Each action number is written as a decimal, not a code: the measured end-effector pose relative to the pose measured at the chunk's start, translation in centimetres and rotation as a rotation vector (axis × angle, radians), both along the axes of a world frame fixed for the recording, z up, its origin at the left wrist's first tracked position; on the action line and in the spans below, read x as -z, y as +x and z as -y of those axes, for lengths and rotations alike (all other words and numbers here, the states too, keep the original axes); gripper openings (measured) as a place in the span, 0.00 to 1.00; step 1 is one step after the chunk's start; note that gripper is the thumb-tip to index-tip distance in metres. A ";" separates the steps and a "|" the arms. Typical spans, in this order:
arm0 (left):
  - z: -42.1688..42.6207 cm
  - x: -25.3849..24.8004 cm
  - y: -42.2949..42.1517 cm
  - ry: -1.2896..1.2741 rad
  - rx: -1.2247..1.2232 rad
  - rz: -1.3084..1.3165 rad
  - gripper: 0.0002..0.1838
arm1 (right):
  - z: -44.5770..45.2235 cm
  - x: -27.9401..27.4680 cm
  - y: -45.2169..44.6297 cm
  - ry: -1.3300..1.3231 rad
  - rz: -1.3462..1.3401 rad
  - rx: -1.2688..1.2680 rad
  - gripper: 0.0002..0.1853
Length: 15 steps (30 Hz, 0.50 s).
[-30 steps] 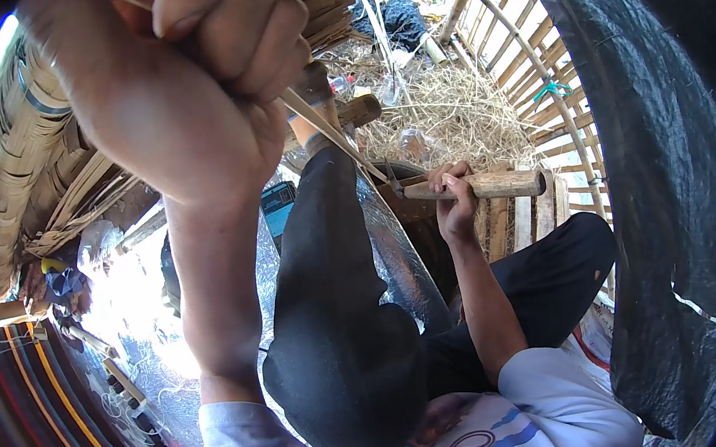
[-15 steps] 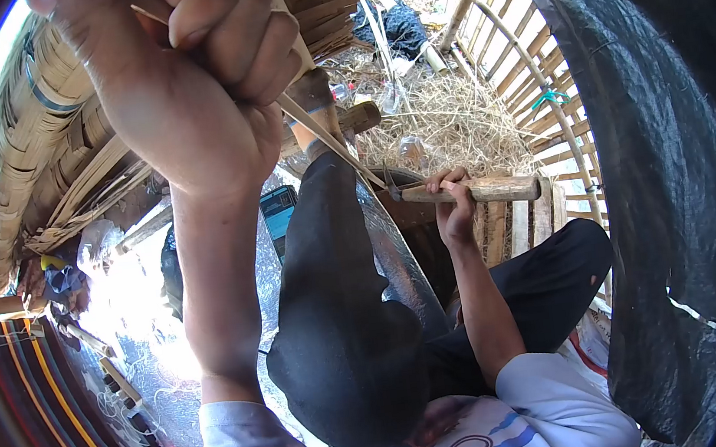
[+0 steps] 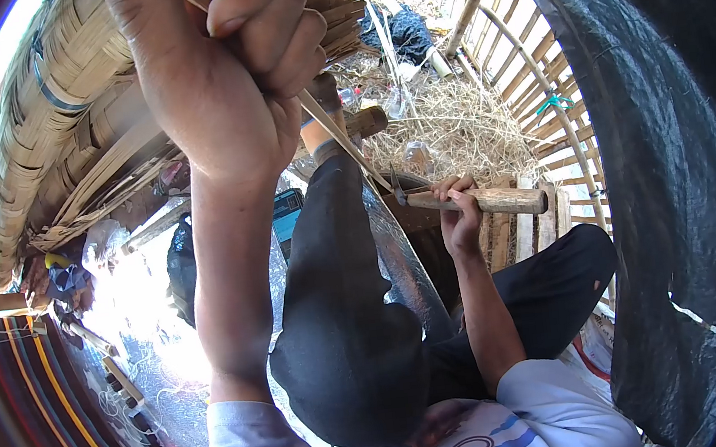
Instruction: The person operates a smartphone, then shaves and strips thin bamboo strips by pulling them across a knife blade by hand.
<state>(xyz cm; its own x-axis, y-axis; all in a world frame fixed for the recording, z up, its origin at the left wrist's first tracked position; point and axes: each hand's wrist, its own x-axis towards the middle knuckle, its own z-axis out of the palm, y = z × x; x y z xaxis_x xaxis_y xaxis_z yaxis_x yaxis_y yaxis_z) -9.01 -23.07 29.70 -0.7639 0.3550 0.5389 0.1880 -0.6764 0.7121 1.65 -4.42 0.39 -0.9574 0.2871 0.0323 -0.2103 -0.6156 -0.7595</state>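
My left hand (image 3: 226, 89), large and close to the camera at the upper left, is closed round a thin bamboo strip (image 3: 332, 128). The strip slants down and right from my fist to the blade end of a wooden-handled tool. My right hand (image 3: 460, 213) grips this tool (image 3: 508, 200) near its metal end, with the thick handle pointing right. The small metal blade (image 3: 398, 188) meets the lower end of the strip, just beyond my dark-trousered leg (image 3: 337, 313). Exact contact between blade and strip is too small to tell.
A phone (image 3: 288, 218) lies left of my leg. Rolled woven bamboo (image 3: 27, 145) stands at the upper left. Dry straw (image 3: 469, 120) lies ahead, beside a slatted bamboo wall (image 3: 550, 98). A black plastic sheet (image 3: 669, 191) hangs at the right; striped cloth (image 3: 45, 396) is at the lower left.
My left fist has shifted right in view with the strip still in it. My right hand and the tool have barely moved. More of the woven roll shows at the left.
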 end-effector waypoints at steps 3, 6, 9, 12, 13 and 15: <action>-0.1 0.0 0.2 0.000 -0.038 0.010 0.31 | -0.2 1.5 0.0 -0.020 0.009 0.043 0.03; -1.6 2.0 0.8 -0.093 -0.261 0.095 0.32 | -0.5 0.5 0.1 -0.076 0.024 0.058 0.03; -2.1 6.8 0.5 -0.100 -0.373 0.260 0.34 | -0.4 -1.2 0.0 -0.045 -0.002 0.043 0.03; -1.1 7.8 0.1 -0.075 -0.377 0.258 0.34 | -0.4 -2.5 -0.3 -0.018 -0.118 -0.035 0.03; -1.2 7.8 0.4 -0.090 -0.339 0.228 0.34 | -0.2 -2.6 -0.4 -0.010 -0.140 -0.028 0.04; -1.6 7.7 0.7 -0.105 -0.325 0.204 0.34 | 0.1 -1.8 -0.5 0.052 -0.112 -0.039 0.04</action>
<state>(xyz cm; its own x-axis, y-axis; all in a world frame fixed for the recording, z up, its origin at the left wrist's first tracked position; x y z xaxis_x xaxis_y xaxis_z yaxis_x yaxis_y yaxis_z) -8.33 -21.49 22.02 -0.9329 0.1225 0.3386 0.2280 -0.5269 0.8188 1.11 -4.56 2.21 -0.9574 0.2446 0.1536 -0.2721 -0.5854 -0.7637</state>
